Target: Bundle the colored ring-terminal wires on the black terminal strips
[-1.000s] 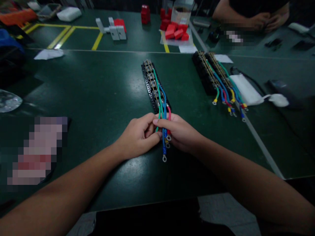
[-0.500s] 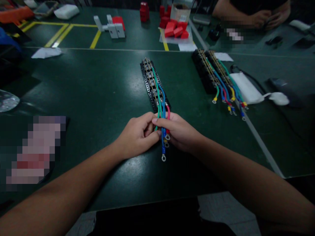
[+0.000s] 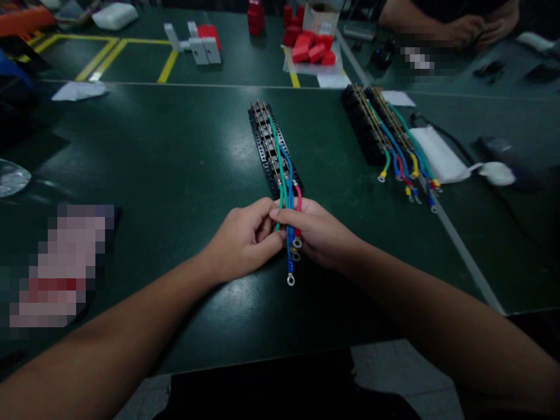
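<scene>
A long black terminal strip point(image 3: 265, 140) with brass-coloured bars lies on the green table, its near end close to my hands. Green, blue and red wires point(image 3: 292, 175) run from it towards me and end in ring terminals point(image 3: 291, 280). My right hand point(image 3: 321, 233) is closed around the bundle, thumb across the wires. Beside it, my left hand point(image 3: 247, 236) has its fingers curled in a pinch at a green wire, whose end is hidden between the hands. A blue wire and several ring terminals hang below the fingers.
Two similar wired strips point(image 3: 365, 125) lie at the right, near a white packet point(image 3: 437, 154) and a black cable. Red blocks point(image 3: 312, 49) and grey parts point(image 3: 205, 49) stand at the back. A blurred-out flat object point(image 3: 65, 262) lies left. Another person's hands point(image 3: 475, 32) are at the upper right.
The camera view has shifted very slightly. Both hands keep the same hold on the wires, and the strip has not visibly moved.
</scene>
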Motion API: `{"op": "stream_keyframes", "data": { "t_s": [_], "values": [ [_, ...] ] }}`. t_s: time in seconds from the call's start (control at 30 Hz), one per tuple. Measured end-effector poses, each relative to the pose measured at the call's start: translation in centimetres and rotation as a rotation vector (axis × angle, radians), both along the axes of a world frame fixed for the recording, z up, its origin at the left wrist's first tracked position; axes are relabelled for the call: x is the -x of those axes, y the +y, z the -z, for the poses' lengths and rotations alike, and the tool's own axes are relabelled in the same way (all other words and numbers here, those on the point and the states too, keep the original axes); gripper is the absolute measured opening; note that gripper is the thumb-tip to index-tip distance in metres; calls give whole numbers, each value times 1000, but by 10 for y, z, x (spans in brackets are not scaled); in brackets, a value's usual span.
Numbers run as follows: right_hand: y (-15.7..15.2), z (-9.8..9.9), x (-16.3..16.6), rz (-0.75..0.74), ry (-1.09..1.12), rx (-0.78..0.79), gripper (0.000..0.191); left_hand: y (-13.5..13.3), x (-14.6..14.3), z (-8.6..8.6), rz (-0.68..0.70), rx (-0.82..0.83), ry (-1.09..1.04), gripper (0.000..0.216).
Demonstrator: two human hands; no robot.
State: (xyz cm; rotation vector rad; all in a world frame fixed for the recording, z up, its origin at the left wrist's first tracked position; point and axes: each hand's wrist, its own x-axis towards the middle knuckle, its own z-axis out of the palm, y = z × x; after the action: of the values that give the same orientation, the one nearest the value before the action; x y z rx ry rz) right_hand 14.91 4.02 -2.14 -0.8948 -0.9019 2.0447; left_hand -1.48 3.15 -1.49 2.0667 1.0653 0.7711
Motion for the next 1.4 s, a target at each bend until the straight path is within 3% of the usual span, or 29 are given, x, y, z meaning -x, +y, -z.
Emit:
{"op": "stream_keyframes", "data": {
  "t_s": [0.47, 1.4],
  "values": [
    [0, -3, 0, 8, -42, 1, 18, -1, 0, -2, -5, -35, 33, 12],
    [0, 1, -1, 10, -68, -43, 13, -2, -1, -1, -24, -42, 57, 11]
  ]
}}
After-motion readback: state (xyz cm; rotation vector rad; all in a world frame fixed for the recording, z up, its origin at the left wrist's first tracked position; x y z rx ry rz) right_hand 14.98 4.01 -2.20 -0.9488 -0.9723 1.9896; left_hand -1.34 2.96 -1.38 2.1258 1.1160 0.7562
